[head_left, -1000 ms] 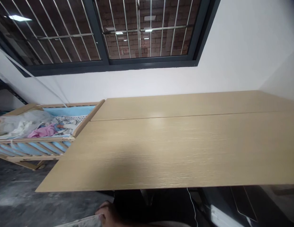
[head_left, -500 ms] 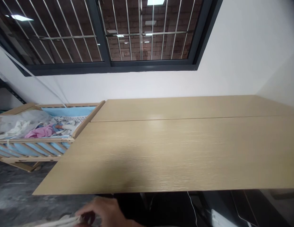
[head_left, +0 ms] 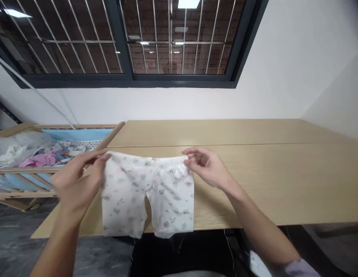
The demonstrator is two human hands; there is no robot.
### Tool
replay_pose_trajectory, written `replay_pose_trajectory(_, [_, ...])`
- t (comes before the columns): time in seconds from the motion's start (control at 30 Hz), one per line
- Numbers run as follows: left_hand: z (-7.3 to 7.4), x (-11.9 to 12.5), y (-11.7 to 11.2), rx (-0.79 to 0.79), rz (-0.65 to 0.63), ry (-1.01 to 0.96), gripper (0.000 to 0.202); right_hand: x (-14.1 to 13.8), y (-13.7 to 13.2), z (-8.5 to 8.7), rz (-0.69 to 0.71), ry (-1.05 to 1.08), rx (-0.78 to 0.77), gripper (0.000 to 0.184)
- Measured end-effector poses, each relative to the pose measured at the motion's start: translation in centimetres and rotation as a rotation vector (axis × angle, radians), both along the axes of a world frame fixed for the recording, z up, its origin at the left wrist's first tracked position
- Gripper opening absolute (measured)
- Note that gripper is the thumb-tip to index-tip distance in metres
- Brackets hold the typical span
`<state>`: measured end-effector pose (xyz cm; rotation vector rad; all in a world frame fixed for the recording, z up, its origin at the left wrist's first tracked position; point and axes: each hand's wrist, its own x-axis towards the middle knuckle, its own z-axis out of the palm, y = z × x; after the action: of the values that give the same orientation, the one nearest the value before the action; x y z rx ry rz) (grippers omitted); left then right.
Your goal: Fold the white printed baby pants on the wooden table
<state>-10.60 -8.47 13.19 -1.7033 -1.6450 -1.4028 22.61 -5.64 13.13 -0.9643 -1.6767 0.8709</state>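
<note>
The white printed shorts hang directly between the two hands, over the front left part of the wood-grain tabletop. Their waistband, the line that matters most here, is drawn out from side to side and runs roughly parallel to the tabletop's front edge, with a slight sag near the middle. Both legs point toward the person, and their hems reach past that front edge in the view.

The left hand pinches the waistband's left corner between thumb and fingers, over the tabletop's slanting left edge; it is slightly blurred. The right hand pinches the opposite corner with thumb and forefinger, further in over the tabletop's front board. Neither hand is nearer to the garment: each has one end. A shadow falls on the tabletop just right of the shorts, which suggests that the cloth is held above the surface, though whether any of it touches cannot be told.

Beyond the tabletop's left end stands a wooden crib with a pink cloth inside.
</note>
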Motion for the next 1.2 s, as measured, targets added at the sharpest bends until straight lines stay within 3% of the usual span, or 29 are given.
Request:
replay_pose_trajectory(0.07, [0.6,1.6,3.6,-0.032,-0.097,-0.02,0.024,0.7,3.3,-0.4,-0.028,-0.055,-0.016,0.029])
replay_pose_trajectory(0.13, [0.3,2.3,7.0,-0.159,-0.174,-0.035,0.022,1.2,6.5,-1.2,-0.056,-0.118,-0.059,0.024])
replay_pose_trajectory(0.33, [-2.7,3.1,15.3,-0.528,-0.233,0.017,0.018,1.6,14.9,-4.4,-0.184,-0.292,-0.131,0.021])
replay_pose_trajectory(0.47, [-4.6,4.5,18.5,-0.741,-0.155,0.123,0.027,0.7,18.9,-7.0,-0.243,-0.372,-0.183,0.024])
replay_pose_trajectory(0.63, [-6.9,5.4,20.7,-0.85,-0.069,0.148,0.027,-0.8,21.9,-10.6,-0.289,-0.459,-0.189,0.026])
replay_pose_trajectory(0.83, [-8.6,6.2,21.4,-0.953,0.04,0.149,0.037,-1.6,23.8,-13.5,-0.336,-0.522,-0.226,0.025])
replay_pose_trajectory(1.0, [-6.7,8.0,19.8,-0.918,0.058,0.157,0.038,-0.9,24.6,-13.6,-0.341,-0.518,-0.273,0.022])
replay_pose_trajectory(1.1, [-4.8,10.5,17.1,-0.86,-0.033,0.202,0.038,0.1,25.0,-13.4,-0.289,-0.484,-0.325,0.015])
replay_pose_trajectory(1.2, [-4.1,14.0,11.6,-0.867,-0.211,0.275,0.035,1.2,25.3,-13.5,-0.198,-0.431,-0.362,0.01])
